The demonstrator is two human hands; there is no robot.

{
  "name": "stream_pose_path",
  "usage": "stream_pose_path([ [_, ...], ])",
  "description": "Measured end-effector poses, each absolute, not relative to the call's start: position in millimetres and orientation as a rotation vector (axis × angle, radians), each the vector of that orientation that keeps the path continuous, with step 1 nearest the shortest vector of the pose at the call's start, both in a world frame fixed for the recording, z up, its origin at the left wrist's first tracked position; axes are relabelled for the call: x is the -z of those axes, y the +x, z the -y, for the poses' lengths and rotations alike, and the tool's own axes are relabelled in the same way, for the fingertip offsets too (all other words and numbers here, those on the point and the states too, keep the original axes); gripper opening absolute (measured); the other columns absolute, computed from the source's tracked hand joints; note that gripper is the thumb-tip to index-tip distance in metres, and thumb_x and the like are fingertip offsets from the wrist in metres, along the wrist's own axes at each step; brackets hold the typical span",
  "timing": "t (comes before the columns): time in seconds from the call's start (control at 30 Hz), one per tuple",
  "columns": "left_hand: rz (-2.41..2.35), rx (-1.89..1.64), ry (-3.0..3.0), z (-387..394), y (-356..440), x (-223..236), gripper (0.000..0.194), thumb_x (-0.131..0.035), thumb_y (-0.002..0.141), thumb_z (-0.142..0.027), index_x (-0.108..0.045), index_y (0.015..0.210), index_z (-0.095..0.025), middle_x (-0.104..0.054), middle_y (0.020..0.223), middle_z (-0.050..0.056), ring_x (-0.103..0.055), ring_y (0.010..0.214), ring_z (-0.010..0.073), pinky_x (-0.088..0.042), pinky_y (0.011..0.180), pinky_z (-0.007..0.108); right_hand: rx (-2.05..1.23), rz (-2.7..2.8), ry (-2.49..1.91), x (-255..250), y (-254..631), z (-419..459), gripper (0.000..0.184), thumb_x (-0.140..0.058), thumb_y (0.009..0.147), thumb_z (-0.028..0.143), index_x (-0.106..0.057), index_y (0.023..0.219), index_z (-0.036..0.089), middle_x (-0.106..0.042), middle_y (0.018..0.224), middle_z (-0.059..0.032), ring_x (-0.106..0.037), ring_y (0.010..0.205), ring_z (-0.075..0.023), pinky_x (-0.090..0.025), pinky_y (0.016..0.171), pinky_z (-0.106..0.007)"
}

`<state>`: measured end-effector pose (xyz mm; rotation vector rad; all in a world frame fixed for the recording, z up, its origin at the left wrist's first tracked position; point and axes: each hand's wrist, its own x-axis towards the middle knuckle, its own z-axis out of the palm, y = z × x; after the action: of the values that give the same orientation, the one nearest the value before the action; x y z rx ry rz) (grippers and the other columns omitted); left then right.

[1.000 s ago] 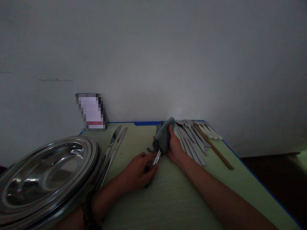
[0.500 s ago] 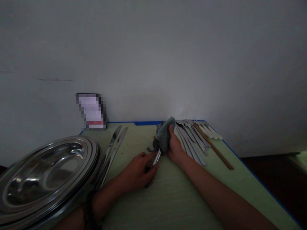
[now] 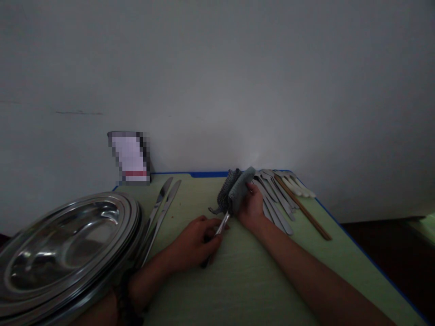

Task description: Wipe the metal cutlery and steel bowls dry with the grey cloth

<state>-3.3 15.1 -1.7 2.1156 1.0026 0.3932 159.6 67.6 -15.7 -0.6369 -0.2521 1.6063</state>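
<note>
My left hand is closed around the shiny handle of a piece of metal cutlery, fingers above and thumb below. The cutlery's far end is hidden inside a grey cloth, so its kind does not show. With my right hand I grip that cloth, folded about the cutlery. Just right of my right hand lie several metal spoons and forks, handles toward me. To the left of my left hand, two table knives lie side by side, their blades pointing to the wall.
A stack of shiny oval metal trays fills the left of the green table. Wooden chopsticks and white-handled cutlery lie at the right. A phone-like device, its screen blurred, leans on the wall.
My right hand has shifted slightly to the right and the cloth has opened out and changed its folds around the cutlery. My left hand keeps its hold, almost in place.
</note>
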Motion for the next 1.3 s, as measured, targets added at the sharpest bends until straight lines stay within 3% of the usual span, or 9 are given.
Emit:
stream_pose_path([
  [0.23, -1.01, -0.487, 1.826, -17.6, -3.1, 8.2, 0.035, -0.041, 0.087, -0.029, -0.055, 0.115, -0.014, -0.05, 0.052, -0.007, -0.048, 0.045, 0.0094, -0.038, 0.046, 0.02, -1.623, 0.35, -0.663, 23.7, 158.3, -72.7, 0.02, -0.043, 0.069, 0.023, -0.062, 0.072, 0.019, -0.069, 0.067, -0.0031, -0.065, 0.074, -0.0212, -0.053, 0.074, -0.036],
  [0.37, -1.065, -0.535, 1.765, -17.2, -1.3, 8.1, 0.037, -0.042, 0.085, -0.029, -0.055, 0.116, -0.013, -0.048, 0.049, -0.007, -0.046, 0.043, 0.0093, -0.034, 0.043, 0.019, -1.571, 0.264, -0.71, 22.5, 155.9, -71.7, 0.021, -0.041, 0.073, 0.017, -0.061, 0.072, 0.02, -0.065, 0.057, 0.001, -0.063, 0.065, -0.0175, -0.052, 0.073, -0.032],
  [0.5, -1.06, -0.538, 1.737, -16.2, 0.3, 6.4, 0.038, -0.043, 0.085, -0.03, -0.054, 0.117, -0.013, -0.048, 0.05, -0.007, -0.045, 0.042, 0.0094, -0.034, 0.042, 0.019, -1.563, 0.255, -0.718, 19.5, 154.4, -68.9, 0.022, -0.041, 0.078, 0.021, -0.063, 0.078, 0.021, -0.065, 0.056, 0.0013, -0.065, 0.069, -0.0182, -0.053, 0.07, -0.032],
  [0.77, -1.075, -0.498, 1.892, -16.5, 1.7, 9.0, 0.037, -0.04, 0.087, -0.03, -0.054, 0.116, -0.013, -0.055, 0.057, -0.004, -0.048, 0.046, 0.0097, -0.036, 0.045, 0.02, -1.618, 0.232, -0.601, 7.3, 155.6, -67.1, 0.03, -0.042, 0.083, 0.039, -0.065, 0.077, 0.021, -0.069, 0.066, -0.0011, -0.065, 0.082, -0.02, -0.053, 0.077, -0.034],
  [1.0, -1.13, -0.47, 2.235, -14.0, 0.9, 4.7, 0.024, -0.042, 0.086, -0.029, -0.063, 0.093, -0.018, -0.062, 0.067, 0.001, -0.058, 0.073, 0.017, -0.044, 0.067, 0.026, -1.67, 0.277, -0.579, 8.1, 153.8, -68.2, 0.037, -0.04, 0.088, 0.044, -0.066, 0.086, 0.018, -0.071, 0.073, -0.0027, -0.065, 0.088, -0.0197, -0.051, 0.083, -0.036],
  [1.3, -1.129, -0.363, 2.287, -16.7, -0.2, 6.1, 0.026, -0.04, 0.086, -0.027, -0.061, 0.097, -0.018, -0.065, 0.079, 0.003, -0.058, 0.078, 0.0186, -0.043, 0.071, 0.027, -1.597, 0.322, -0.682, 30.3, 156.7, -74.7, 0.016, -0.053, 0.084, 0.033, -0.063, 0.088, 0.021, -0.071, 0.082, -0.0012, -0.064, 0.092, -0.0185, -0.05, 0.088, -0.038],
])
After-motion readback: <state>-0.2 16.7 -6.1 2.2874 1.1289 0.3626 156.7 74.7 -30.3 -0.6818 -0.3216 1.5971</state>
